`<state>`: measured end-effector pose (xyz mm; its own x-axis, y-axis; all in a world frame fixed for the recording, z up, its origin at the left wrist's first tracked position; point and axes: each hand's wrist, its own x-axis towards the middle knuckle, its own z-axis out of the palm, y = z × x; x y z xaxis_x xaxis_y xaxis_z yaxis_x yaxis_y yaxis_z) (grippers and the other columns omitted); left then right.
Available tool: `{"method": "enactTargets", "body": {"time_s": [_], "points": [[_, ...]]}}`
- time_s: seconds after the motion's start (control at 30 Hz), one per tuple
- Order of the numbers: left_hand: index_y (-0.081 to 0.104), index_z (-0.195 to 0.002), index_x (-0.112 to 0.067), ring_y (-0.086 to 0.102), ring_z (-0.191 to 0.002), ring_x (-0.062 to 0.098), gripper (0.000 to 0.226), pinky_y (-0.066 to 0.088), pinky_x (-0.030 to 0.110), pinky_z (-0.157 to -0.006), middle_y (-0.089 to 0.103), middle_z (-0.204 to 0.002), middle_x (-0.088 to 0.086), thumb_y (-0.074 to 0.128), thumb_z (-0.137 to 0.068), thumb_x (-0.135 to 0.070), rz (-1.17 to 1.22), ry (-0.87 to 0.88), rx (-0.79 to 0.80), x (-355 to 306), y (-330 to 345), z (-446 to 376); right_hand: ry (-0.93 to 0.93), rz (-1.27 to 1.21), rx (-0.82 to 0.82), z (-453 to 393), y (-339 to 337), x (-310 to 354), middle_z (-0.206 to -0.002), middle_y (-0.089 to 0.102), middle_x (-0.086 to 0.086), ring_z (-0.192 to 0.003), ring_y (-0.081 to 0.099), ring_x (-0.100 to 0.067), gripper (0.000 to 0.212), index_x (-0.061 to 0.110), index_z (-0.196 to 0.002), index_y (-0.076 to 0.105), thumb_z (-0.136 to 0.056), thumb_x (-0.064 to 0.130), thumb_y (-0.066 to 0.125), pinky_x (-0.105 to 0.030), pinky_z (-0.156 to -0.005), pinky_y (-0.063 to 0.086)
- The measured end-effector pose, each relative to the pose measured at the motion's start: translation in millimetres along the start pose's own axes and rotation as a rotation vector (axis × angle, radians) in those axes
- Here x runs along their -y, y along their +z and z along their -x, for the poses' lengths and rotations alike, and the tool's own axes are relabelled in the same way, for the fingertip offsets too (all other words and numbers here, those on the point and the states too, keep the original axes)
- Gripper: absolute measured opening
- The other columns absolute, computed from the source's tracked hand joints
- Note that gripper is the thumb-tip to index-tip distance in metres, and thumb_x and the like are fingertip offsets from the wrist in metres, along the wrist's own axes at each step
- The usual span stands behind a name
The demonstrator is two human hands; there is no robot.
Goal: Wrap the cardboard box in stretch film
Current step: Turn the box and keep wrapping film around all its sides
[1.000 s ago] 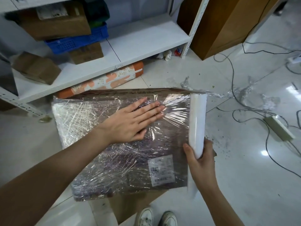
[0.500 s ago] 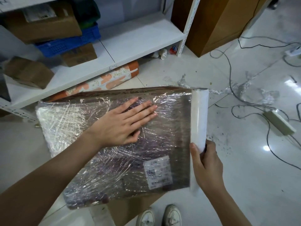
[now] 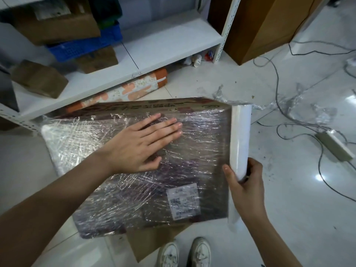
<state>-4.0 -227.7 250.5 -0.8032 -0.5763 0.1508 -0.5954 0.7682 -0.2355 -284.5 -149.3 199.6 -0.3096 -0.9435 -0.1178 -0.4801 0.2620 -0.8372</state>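
A large flat cardboard box [image 3: 134, 166] is being held tilted above the white tiled floor [image 3: 289, 218], its broad face turned up and already covered in wrinkled stretch film [image 3: 81, 137]. The left hand [image 3: 142, 145] is being pressed flat on the upper middle of that face, its fingers straight and together, nothing gripped. The roll of stretch film [image 3: 239, 139] is being stood along the right edge of the box, touching it, and its lower end is being gripped by the right hand [image 3: 244, 182], with the thumb on the box side and the fingers curled round behind. A white shipping label [image 3: 183, 201] is being seen through the film near the lower right corner of the box. Beside the far right corner, loose crumpled film [image 3: 221, 95] is lying on the floor. Further right, grey cables [image 3: 277, 89] and a white power strip [image 3: 335, 145] are being left spread over the tiles. Behind the box, a white metal shelf [image 3: 163, 47] is being occupied by brown cardboard boxes [image 3: 57, 26] and a blue plastic crate [image 3: 84, 47], and an orange patterned roll [image 3: 134, 87] is lying on the floor just under its edge. A brown wooden cabinet [image 3: 269, 26] is standing right of the shelf post. Below the box, a flat piece of cardboard [image 3: 146, 241] and the person's white shoes [image 3: 185, 253] are being partly shown.
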Motion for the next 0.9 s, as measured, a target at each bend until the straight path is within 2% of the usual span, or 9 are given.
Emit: {"method": "enactTargets", "body": {"time_s": [0.1,0.17,0.27,0.33,0.43,0.5,0.63,0.8,0.9], "points": [[0.027,-0.142,-0.002,0.045,-0.131,0.027,0.061,0.028,0.044,-0.109,0.041,-0.144,0.018,0.040,-0.092,-0.034,0.056,-0.135,-0.052,-8.7,-8.7,-8.5,0.006,0.052,0.038,-6.0,-1.7,-0.5,-0.087,0.055,0.001,-0.076,0.058,-0.014,0.039,0.027,-0.091,0.045,-0.074,0.058,0.062,-0.032,-0.061,0.049],[0.033,-0.141,-0.001,0.051,-0.124,0.027,0.057,0.029,0.044,-0.107,0.048,-0.139,0.019,0.036,-0.092,-0.031,0.038,-0.221,-0.064,-14.0,-12.5,-18.5,0.000,0.051,0.044,-10.0,-1.1,-0.2,-0.086,0.054,0.000,-0.075,0.057,-0.015,0.033,0.029,-0.089,0.046,-0.077,0.053,0.064,-0.031,-0.060,0.048],[0.037,-0.141,-0.002,0.047,-0.129,0.027,0.058,0.026,0.042,-0.113,0.044,-0.143,0.017,0.027,-0.094,-0.035,-0.033,-0.267,0.009,-19.7,-12.1,-33.9,-0.020,0.057,0.039,-14.0,-0.2,-2.0,-0.088,0.054,0.001,-0.077,0.058,-0.013,0.033,0.028,-0.091,0.045,-0.078,0.050,0.065,-0.023,-0.058,0.044],[0.034,-0.141,-0.002,0.045,-0.131,0.026,0.059,0.029,0.042,-0.112,0.042,-0.144,0.017,0.023,-0.095,-0.036,-0.078,-0.303,0.056,-22.2,-8.3,-39.7,-0.015,0.044,0.049,-15.3,0.7,-3.6,-0.090,0.055,-0.001,-0.078,0.059,-0.015,0.033,0.028,-0.091,0.045,-0.078,0.050,0.065,-0.024,-0.058,0.045],[0.040,-0.140,-0.001,0.047,-0.128,0.027,0.059,0.029,0.042,-0.111,0.046,-0.142,0.017,0.026,-0.094,-0.036,-0.060,-0.368,0.013,-24.4,-1.1,-42.3,0.001,0.018,0.071,-17.2,1.9,-6.0,-0.094,0.056,-0.004,-0.081,0.060,-0.016,0.038,0.025,-0.094,0.045,-0.077,0.052,0.065,-0.024,-0.059,0.046],[0.046,-0.137,-0.002,0.046,-0.124,0.026,0.058,0.028,0.041,-0.104,0.051,-0.137,0.015,0.030,-0.093,-0.037,0.003,-0.432,-0.049,-27.8,2.2,-46.8,0.011,0.006,0.090,-19.5,1.0,-6.6,-0.094,0.056,-0.004,-0.082,0.061,-0.015,0.042,0.023,-0.096,0.046,-0.075,0.052,0.066,-0.022,-0.059,0.046],[0.056,-0.128,-0.013,0.040,-0.106,0.022,0.052,0.032,0.040,-0.084,0.062,-0.119,0.007,0.033,-0.091,-0.041,0.067,-0.649,-0.134,-38.3,2.8,-69.3,0.074,-0.102,0.220,-27.0,-10.2,-4.0,-0.089,0.056,0.002,-0.072,0.057,0.006,0.047,0.026,-0.094,0.047,-0.064,0.058,0.064,-0.008,-0.053,0.044],[0.067,-0.111,-0.018,0.056,-0.093,0.027,0.045,0.042,0.039,-0.076,0.065,-0.107,0.004,0.036,-0.088,-0.041,0.063,-0.770,-0.176,-50.5,0.7,-86.6,0.108,-0.109,0.342,-32.4,-22.5,-6.5,-0.089,0.058,0.002,-0.073,0.057,-0.001,0.064,0.018,-0.102,0.051,-0.057,0.062,0.063,-0.010,-0.054,0.043],[0.067,-0.113,-0.019,0.052,-0.094,0.028,0.044,0.037,0.038,-0.077,0.063,-0.107,0.005,0.034,-0.091,-0.038,0.139,-0.808,-0.185,-46.5,-0.1,-86.4,0.084,-0.090,0.291,-32.2,-19.2,-5.1,-0.086,0.056,0.006,-0.070,0.056,0.007,0.046,0.022,-0.098,0.049,-0.070,0.050,0.072,-0.007,-0.051,0.041]]}}
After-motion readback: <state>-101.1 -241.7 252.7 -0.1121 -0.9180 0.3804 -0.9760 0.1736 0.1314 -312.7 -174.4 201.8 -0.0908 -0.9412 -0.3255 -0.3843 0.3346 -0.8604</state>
